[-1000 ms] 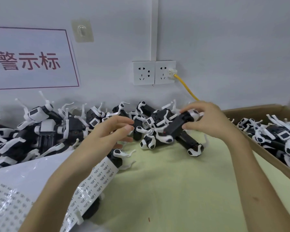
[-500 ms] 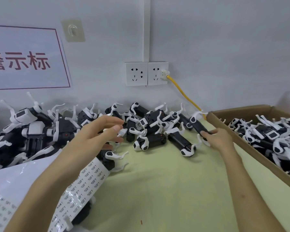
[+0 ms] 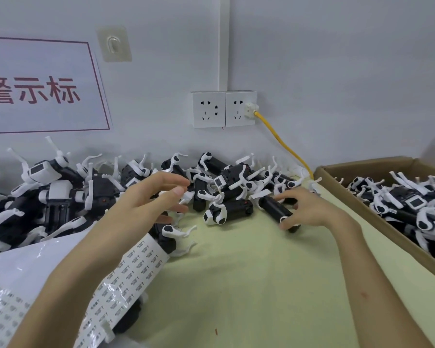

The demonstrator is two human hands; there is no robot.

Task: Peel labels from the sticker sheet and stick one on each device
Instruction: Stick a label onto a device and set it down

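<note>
While the glossy sticker sheet lies curled at the near left edge of the tabletop, the left hand hovers beyond it, fingers loosely spread and empty. The right hand grips a smooth black cylindrical device before the far edge's black-and-white plastic pile.

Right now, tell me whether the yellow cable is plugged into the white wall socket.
Plugged in: the yellow cable ends in a white plug seated in the right-hand white wall socket.

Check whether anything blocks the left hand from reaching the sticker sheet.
Nothing visible does. The left hand hovers open at the edge of the device pile; the sticker sheet lies just beneath its forearm, labels exposed beside the arm.
</note>
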